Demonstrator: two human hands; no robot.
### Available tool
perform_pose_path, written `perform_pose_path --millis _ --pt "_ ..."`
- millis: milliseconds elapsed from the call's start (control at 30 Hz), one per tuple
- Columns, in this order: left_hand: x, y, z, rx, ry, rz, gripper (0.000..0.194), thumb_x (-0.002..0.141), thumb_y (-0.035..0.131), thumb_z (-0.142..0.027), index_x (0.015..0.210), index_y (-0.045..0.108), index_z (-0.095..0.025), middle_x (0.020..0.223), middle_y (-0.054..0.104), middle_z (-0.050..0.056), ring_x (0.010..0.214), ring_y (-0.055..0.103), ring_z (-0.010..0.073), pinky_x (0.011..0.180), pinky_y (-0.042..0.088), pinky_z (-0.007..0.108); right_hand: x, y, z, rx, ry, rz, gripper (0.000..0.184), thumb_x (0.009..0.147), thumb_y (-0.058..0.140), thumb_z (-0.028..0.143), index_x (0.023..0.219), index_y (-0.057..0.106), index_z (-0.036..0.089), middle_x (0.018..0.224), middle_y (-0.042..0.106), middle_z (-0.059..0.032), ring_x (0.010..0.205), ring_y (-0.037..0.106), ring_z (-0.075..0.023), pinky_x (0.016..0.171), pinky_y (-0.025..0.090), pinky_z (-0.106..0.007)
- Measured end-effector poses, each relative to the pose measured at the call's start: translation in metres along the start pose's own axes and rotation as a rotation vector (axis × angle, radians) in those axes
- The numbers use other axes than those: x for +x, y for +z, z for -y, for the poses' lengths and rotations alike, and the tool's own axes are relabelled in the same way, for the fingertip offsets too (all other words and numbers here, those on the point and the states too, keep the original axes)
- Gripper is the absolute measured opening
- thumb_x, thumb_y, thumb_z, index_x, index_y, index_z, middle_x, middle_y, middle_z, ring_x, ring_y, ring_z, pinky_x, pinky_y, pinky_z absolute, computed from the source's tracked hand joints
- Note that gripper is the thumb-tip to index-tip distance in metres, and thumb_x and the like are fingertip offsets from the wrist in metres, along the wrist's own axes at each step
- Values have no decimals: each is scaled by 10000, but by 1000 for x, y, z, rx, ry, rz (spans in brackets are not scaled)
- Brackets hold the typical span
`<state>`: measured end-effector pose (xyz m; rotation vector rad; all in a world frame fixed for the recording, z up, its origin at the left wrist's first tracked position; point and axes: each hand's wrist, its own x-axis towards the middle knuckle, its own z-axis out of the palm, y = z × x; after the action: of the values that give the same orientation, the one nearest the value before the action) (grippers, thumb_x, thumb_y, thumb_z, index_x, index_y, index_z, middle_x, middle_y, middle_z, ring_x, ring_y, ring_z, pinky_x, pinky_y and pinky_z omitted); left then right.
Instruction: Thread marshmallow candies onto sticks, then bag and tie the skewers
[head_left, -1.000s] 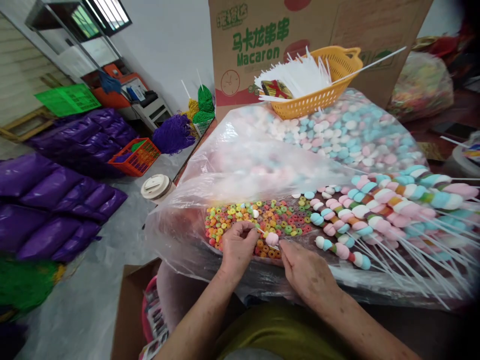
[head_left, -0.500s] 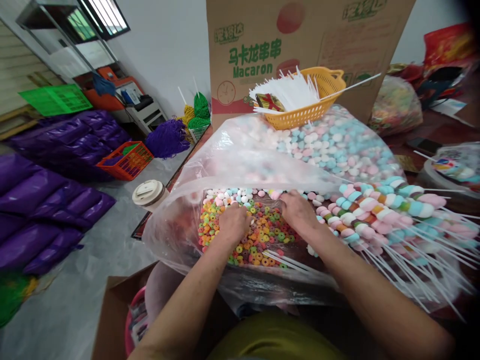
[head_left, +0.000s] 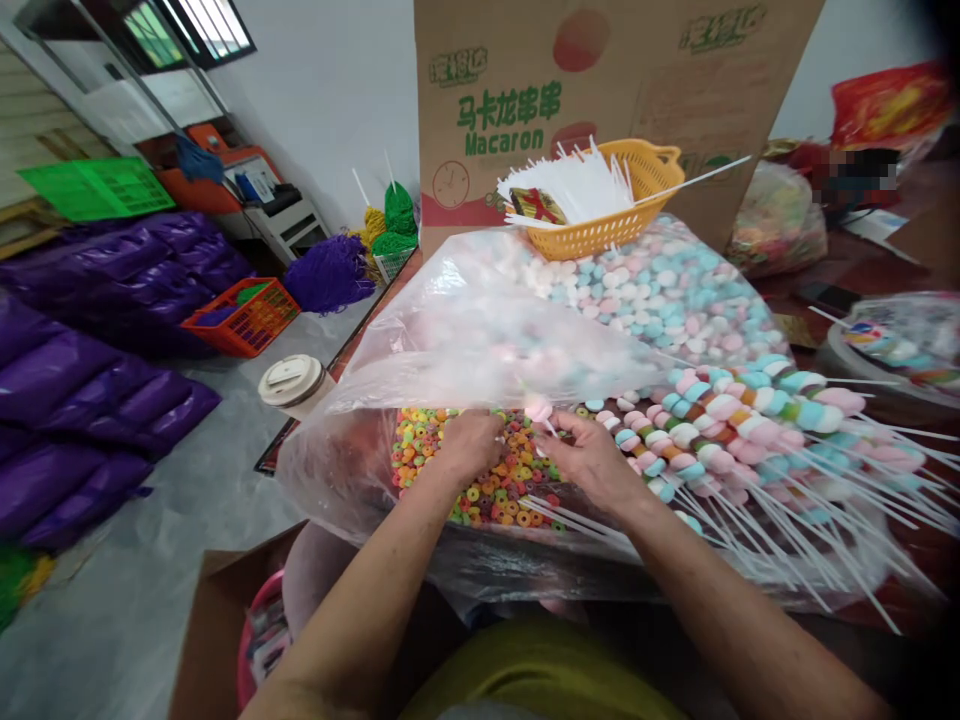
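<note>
My right hand (head_left: 589, 458) pinches a thin white stick, and a pink marshmallow (head_left: 538, 408) sits at its upper end. My left hand (head_left: 472, 446) is just left of it, low over a spread of colourful ring-shaped candies (head_left: 487, 495). Its fingers are curled together, and whatever they hold is too small or hidden to name. Loose white sticks (head_left: 570, 515) lie at the front of the rings. To the right of my right hand lies a pile of marshmallow skewers (head_left: 735, 415) in pink, blue and white, sticks pointing toward me.
Clear plastic bag (head_left: 450, 350) covers loose marshmallows (head_left: 660, 300) behind my hands. On top stands a yellow basket (head_left: 585, 240) of white sticks, before a large cardboard box (head_left: 510, 60). A lidded cup (head_left: 292, 382) is at the left edge, a plastic tub (head_left: 847, 355) at the right.
My right hand has drawn back from the loose marshmallows toward me, and a pink marshmallow on a stick now shows at its fingertips. My left hand has shifted slightly right. The plastic edge hangs lower.
</note>
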<state>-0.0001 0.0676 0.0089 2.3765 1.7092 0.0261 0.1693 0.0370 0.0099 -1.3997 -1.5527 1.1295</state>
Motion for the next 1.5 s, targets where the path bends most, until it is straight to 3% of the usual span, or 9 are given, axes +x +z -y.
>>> perform_pose_path --millis 100,233,333,467,667,867,1133,1333,1500 --pt "-9 10 -8 -160 -1 -98 119 743 517 -231 769 628 -196 840 624 43 809 586 184 676 428 270 -13 13 -1 467 159 18 254 664 625 392 773 546 176 461 371 102 339 249 -39 345 192 -194" --pt "-30 23 -28 -1066 -205 -326 171 701 599 -269 833 619 -163 710 629 15 631 574 126 599 452 240 -21 24 4 780 225 -15 283 568 710 342 697 521 176 443 391 112 318 211 -14 319 160 -175" --pt "-42 22 -47 -1540 -315 -310 274 617 705 -303 827 653 -134 696 655 21 572 571 113 553 458 233 -23 26 9 914 243 -62 290 540 732 313 656 505 176 410 385 115 318 215 -9 319 152 -162" --pt "-51 15 -63 -1768 -353 -319 257 579 750 -279 770 686 -120 713 687 37 631 603 123 633 480 249 -26 28 11 948 245 -114 313 532 743 321 625 482 175 391 372 117 325 229 -12 326 168 -159" --pt "-53 21 -63 -1763 -299 -369 337 520 783 -210 837 687 -150 763 691 18 661 605 119 661 486 256 -31 22 13 960 247 -72 329 556 734 367 648 481 178 423 360 115 352 251 -21 342 191 -165" --pt "-55 11 -59 -1858 -297 -358 297 506 777 -163 790 691 -152 753 690 9 683 597 97 670 470 217 -37 12 9 685 193 8 343 631 671 415 850 572 170 445 327 116 359 218 -30 351 177 -181" --pt "-59 14 -57 -1888 -332 -346 292 511 768 -136 789 676 -138 737 675 13 650 584 95 634 477 222 -37 21 3 366 43 -81 249 770 505 431 814 555 191 545 449 56 455 379 -88 440 307 -215" --pt "-56 15 -43 -1955 -416 -397 322 503 765 -149 806 656 -152 739 662 0 679 602 118 638 501 259 -75 -9 4 -223 -141 58 287 876 361 319 627 425 191 578 462 21 549 423 -110 522 303 -231" --pt "-53 18 -47 -1927 -425 -411 264 509 749 -148 756 657 -135 723 649 -5 671 581 99 660 490 246 -92 -5 -6 -531 -174 51 239 867 323 239 696 481 185 592 518 -8 531 447 -128 529 279 -256"
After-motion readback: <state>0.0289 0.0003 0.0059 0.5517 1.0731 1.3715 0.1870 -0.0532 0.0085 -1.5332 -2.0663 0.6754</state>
